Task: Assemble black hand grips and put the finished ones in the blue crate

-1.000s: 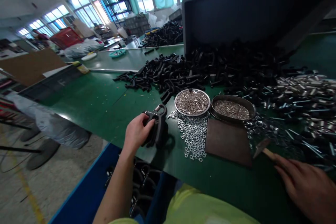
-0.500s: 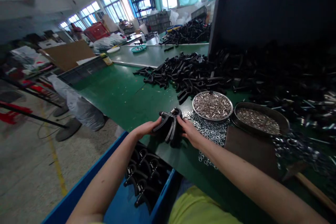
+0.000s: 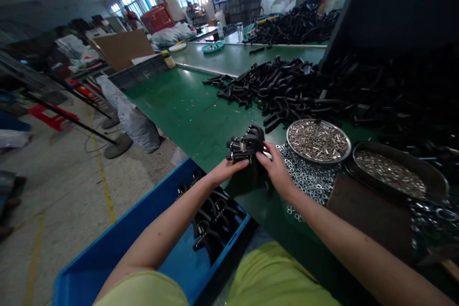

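A black part with a bright metal cylinder (image 3: 243,145) is held at the near edge of the green table (image 3: 179,105), to the left of the round metal dish (image 3: 319,141); whether its underside touches the table cannot be told. The left hand (image 3: 228,170) is closed on it from the left and below, with the thumb along its lower front, and the right hand (image 3: 275,168) grips its right side between thumb and fingers (something small and pale shows by those fingers, too blurred to make out). The dish holds many short metal pins, and loose metal nuts or washers (image 3: 304,179) lie spread just in front of it. To its right is an oval tin (image 3: 435,181) of small metal pieces, and in front of it, toward the right, a flat brown plate (image 3: 369,213). Well to the right and nearer the person, a wooden handle (image 3: 450,268) is partly in view. Behind the dish and to its left lies a heap of black parts (image 3: 283,83). Below and to the left of the dish, beside the table edge, a blue crate (image 3: 118,241) contains more black assemblies (image 3: 215,217) with shiny metal bits.
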Available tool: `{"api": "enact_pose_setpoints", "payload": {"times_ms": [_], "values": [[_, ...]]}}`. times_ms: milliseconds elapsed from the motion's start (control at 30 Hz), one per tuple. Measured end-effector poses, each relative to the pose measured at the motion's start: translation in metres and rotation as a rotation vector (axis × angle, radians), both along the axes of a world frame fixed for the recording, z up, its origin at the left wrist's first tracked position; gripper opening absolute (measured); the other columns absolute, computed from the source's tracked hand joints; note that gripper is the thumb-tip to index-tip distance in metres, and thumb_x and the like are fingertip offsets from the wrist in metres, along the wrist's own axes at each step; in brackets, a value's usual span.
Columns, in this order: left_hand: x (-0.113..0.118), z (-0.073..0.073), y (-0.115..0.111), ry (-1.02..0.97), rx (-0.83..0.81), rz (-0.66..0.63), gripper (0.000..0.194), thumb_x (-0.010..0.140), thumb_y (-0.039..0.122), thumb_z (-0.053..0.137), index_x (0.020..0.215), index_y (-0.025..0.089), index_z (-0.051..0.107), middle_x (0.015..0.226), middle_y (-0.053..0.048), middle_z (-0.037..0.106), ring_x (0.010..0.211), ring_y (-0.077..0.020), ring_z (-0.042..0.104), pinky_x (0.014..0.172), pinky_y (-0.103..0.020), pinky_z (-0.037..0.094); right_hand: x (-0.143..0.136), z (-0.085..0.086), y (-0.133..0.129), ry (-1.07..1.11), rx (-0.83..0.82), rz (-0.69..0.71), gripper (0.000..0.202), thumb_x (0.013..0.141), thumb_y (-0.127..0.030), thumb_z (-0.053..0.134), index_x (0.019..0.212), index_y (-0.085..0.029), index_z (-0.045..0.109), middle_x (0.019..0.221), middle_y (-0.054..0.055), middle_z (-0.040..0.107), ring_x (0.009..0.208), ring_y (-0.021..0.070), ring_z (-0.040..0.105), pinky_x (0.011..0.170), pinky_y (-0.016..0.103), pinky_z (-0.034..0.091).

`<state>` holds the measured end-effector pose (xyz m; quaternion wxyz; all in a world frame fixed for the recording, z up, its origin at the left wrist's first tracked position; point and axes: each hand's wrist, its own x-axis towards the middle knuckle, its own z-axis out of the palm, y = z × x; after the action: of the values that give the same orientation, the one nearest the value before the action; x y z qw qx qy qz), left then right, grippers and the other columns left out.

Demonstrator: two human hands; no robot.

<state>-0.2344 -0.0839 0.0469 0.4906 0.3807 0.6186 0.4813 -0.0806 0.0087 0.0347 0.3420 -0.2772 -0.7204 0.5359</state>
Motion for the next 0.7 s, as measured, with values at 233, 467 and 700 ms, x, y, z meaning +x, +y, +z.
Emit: {"api": "enact_pose_setpoints", "payload": {"times_ms": [233, 467, 700], "values": [[0.021, -0.047, -0.029, -0.095, 0.031, -0.050, 0.063, 0.037, 0.046, 0.086, 0.090, 0.016, 0.071, 0.098, -0.006, 0.071, 0.101, -0.0294, 0.061, 0.096, -0.045, 0.043, 0.031, -0.004, -0.019, -0.093, 0.303, 0.160, 0.067, 0.077, -0.048, 0.061, 0.133, -0.025, 0.034, 0.148, 0.012, 0.024, 0.137, 0.0288, 0.022, 0.110, 0.052, 0.021], [0.046, -0.051, -0.033, -0.067, 0.073, -0.100, 0.057, 0.047, 0.041, 0.085, 0.096, 0.018, 0.070, 0.108, -0.007, 0.069, 0.107, -0.0286, 0.059, 0.099, -0.044, 0.043, 0.039, -0.025, -0.025, -0.061, 0.072, 0.191, 0.108, 0.070, -0.058, 0.064, 0.148, -0.026, -0.004, 0.154, 0.012, 0.012, 0.139, 0.0301, 0.017, 0.111, 0.053, 0.017], [0.055, -0.044, -0.037, -0.096, 0.014, -0.136, 0.057, 0.044, 0.044, 0.085, 0.093, 0.017, 0.071, 0.102, -0.007, 0.071, 0.103, -0.0287, 0.062, 0.097, -0.046, 0.045, 0.038, -0.017, -0.039, -0.018, -0.048, 0.203, 0.112, 0.070, -0.061, 0.063, 0.147, -0.027, -0.011, 0.155, 0.011, 0.009, 0.139, 0.0285, 0.018, 0.112, 0.051, 0.018]]}}
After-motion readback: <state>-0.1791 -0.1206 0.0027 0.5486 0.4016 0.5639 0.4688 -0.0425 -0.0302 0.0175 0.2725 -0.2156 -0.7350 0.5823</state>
